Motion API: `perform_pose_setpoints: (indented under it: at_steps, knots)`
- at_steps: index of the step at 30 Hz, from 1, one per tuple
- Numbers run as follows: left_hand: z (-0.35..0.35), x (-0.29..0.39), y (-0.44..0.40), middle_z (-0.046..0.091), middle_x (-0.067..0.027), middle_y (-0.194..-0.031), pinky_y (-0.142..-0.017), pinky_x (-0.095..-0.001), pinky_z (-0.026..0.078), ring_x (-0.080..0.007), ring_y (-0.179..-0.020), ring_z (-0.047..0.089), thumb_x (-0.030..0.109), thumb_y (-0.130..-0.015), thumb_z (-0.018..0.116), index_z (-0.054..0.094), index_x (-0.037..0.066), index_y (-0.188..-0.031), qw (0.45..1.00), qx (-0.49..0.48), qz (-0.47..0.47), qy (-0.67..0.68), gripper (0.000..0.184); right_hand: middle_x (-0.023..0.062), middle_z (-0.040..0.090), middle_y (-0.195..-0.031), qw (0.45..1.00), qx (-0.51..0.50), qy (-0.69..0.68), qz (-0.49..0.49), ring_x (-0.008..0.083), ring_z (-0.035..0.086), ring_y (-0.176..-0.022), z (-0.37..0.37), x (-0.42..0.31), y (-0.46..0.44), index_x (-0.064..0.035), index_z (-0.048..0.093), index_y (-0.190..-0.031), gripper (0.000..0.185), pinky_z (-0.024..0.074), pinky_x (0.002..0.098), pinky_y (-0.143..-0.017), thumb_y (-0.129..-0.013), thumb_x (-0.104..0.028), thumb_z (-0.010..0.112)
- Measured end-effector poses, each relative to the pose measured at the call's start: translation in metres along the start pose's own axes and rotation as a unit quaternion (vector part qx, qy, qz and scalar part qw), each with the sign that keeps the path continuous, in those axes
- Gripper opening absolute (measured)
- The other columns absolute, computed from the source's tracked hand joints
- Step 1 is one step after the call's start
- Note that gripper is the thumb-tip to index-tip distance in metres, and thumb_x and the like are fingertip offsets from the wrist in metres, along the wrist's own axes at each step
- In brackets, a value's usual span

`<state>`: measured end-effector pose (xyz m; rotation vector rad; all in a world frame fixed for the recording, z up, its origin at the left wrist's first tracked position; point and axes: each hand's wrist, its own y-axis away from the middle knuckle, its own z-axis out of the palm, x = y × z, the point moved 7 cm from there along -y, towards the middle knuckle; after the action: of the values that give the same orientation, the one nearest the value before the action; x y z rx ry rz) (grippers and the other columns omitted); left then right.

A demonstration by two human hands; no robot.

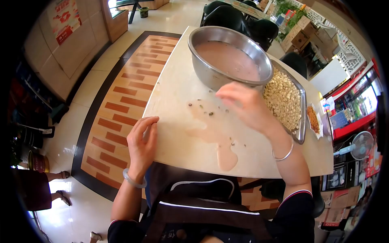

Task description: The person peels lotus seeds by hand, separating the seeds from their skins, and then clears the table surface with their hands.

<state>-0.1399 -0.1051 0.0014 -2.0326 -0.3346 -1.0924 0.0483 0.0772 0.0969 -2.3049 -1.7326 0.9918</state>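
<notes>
A large steel basin [198, 62] stands on the pale table [172, 133], partly filled with cloudy pinkish-brown liquid [229, 60]. Just in front of its near rim is my right hand [245, 104], above the table. Its fingers point left and are smeared by motion, so whether they pinch something is unclear. My left hand [142, 139] rests at the table's left edge, fingers loosely bent and apart, nothing in it. Between the hands, small dark bits [210, 114] are scattered around a spilled puddle [227, 158] of similar liquid.
Right of the basin lies a metal tray [302, 117] of pale chopped pieces [283, 97]. Beyond it is a white dish with small brown pieces [313, 119]. Dark chairs [227, 18] stand behind the table. A fan [360, 146] is at right; another person's legs [56, 186] show at left.
</notes>
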Motion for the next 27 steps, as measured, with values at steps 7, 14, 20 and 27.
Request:
perform_pose_setpoints:
  at_steps: [7,14,20,27]
  knots:
    - [0.002,0.007,0.000,0.069,-0.0159,-0.097,-0.083,-0.0328,0.051,-0.0281,-0.091,0.067,-0.002,-0.089,0.061,0.067,-0.002,-0.101,0.999,-0.009,0.007,-0.035,0.013,0.0140,0.058,-0.123,0.988,-0.136,0.064,-0.024,0.0317,0.055,-0.115,0.083,0.043,-0.003,0.0015,0.061,-0.116,0.036,0.0480,0.0373,-0.094,-0.082,0.008,0.051]
    - [0.000,0.005,0.001,0.069,-0.0151,-0.097,-0.081,-0.0343,0.052,-0.0291,-0.090,0.067,-0.001,-0.088,0.062,0.067,-0.001,-0.100,0.999,0.001,0.007,-0.045,0.013,0.0097,0.060,-0.120,0.967,-0.184,0.120,-0.133,0.0273,0.057,-0.111,0.072,0.023,0.037,0.0002,0.064,-0.115,0.036,0.0513,0.0358,-0.090,-0.079,0.003,0.057]
    - [0.003,0.011,0.004,0.069,-0.0157,-0.096,-0.080,-0.0347,0.052,-0.0302,-0.089,0.067,-0.002,-0.087,0.062,0.067,-0.001,-0.099,0.996,0.008,0.036,-0.080,0.013,0.0076,0.064,-0.106,0.960,-0.150,0.151,-0.183,0.0246,0.061,-0.097,0.063,0.019,0.047,0.0006,0.064,-0.107,0.029,0.0551,0.0329,-0.079,-0.078,0.000,0.061]
    - [0.001,0.012,0.006,0.069,-0.0156,-0.095,-0.079,-0.0348,0.052,-0.0300,-0.088,0.067,-0.004,-0.087,0.062,0.067,-0.001,-0.099,0.997,0.011,0.036,-0.069,0.014,0.0072,0.063,-0.099,0.948,-0.067,0.234,-0.205,0.0222,0.060,-0.095,0.046,0.012,0.044,-0.0016,0.064,-0.098,0.022,0.0548,0.0313,-0.079,-0.076,-0.002,0.063]
